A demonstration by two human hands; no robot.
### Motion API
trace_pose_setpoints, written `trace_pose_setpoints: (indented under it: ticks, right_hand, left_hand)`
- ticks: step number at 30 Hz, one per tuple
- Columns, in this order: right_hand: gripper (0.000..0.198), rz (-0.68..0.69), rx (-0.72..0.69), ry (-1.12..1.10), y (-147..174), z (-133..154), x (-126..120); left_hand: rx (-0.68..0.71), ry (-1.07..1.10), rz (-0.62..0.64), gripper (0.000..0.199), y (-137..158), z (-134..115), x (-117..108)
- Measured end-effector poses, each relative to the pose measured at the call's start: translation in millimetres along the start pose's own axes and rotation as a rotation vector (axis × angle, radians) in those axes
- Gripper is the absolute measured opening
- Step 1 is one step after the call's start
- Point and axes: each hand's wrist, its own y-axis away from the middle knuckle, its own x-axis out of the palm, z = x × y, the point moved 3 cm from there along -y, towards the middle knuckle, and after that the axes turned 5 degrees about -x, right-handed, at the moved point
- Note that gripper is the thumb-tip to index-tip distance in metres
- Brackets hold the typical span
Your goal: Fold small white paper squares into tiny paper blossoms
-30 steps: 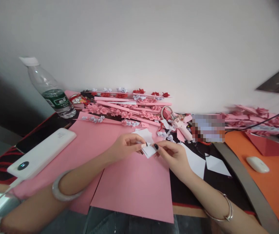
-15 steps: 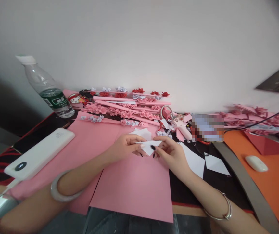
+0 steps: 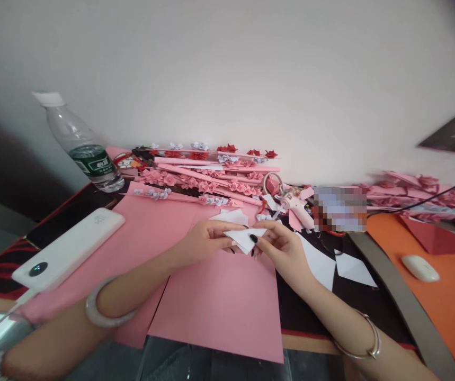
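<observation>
A small piece of white paper (image 3: 244,241), folded into a triangle with its tip down, is held up between both hands. My left hand (image 3: 205,238) pinches its left corner between thumb and fingers. On the other side my right hand (image 3: 280,248) grips it, the thumb with a dark nail pressed on the front face. Fingers behind the paper are partly hidden. Beneath the hands lies a large pink sheet (image 3: 219,307), and more white paper (image 3: 231,216) rests just behind them.
Pink paper flower stems (image 3: 207,182) pile up along the wall. A water bottle (image 3: 96,161) and a white power bank (image 3: 70,248) stand and lie left. At right are a pink glue gun (image 3: 296,203), white paper pieces (image 3: 354,267), an orange sheet (image 3: 449,312) and a white earbud case (image 3: 420,268).
My left thumb has slid left off the paper's front toward its corner, so more of the triangle shows. My right thumb has shifted slightly along the front. The view has moved a little.
</observation>
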Motion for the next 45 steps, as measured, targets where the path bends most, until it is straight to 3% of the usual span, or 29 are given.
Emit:
trace_pose_setpoints:
  ticks: [7,11,14,20,24,30,35,41,45]
  right_hand:
    - [0.025,0.065,-0.021,-0.016,0.4,-1.9,-0.7]
    - [0.013,-0.025,0.008,0.052,-0.2,-4.0,-2.5]
    - [0.018,-0.088,-0.017,0.064,0.3,-3.2,-3.0]
    - [0.027,0.042,-0.052,0.098,6.0,-4.0,6.2]
    - [0.036,0.046,-0.198,0.369,11.3,-3.6,7.3]
    - [0.056,0.229,-0.487,0.656,14.6,6.2,15.8]
    - [0.062,0.335,-0.491,0.74,14.3,12.1,18.4]
    - [0.063,0.377,-0.451,0.7,15.5,10.5,17.4]
    - [0.051,0.246,-0.393,0.562,15.0,8.3,9.3]
  left_hand:
    - [-0.03,0.017,-0.038,0.027,0.3,-1.1,-3.7]
    - [-0.018,-0.126,-0.014,0.018,0.7,0.3,-1.3]
    - [-0.037,-0.19,0.024,0.023,1.9,1.4,2.9]
    - [-0.087,-0.063,-0.007,0.026,3.2,2.0,8.3]
    - [-0.113,0.021,0.056,0.027,4.2,1.9,14.4]
    - [-0.113,0.158,0.077,0.025,5.4,5.8,16.7]
    - [-0.089,0.335,0.092,0.031,4.9,6.8,15.5]
    - [-0.057,0.103,0.104,0.021,4.8,0.2,14.5]
    - [-0.065,0.011,0.093,0.018,4.7,-0.6,13.7]
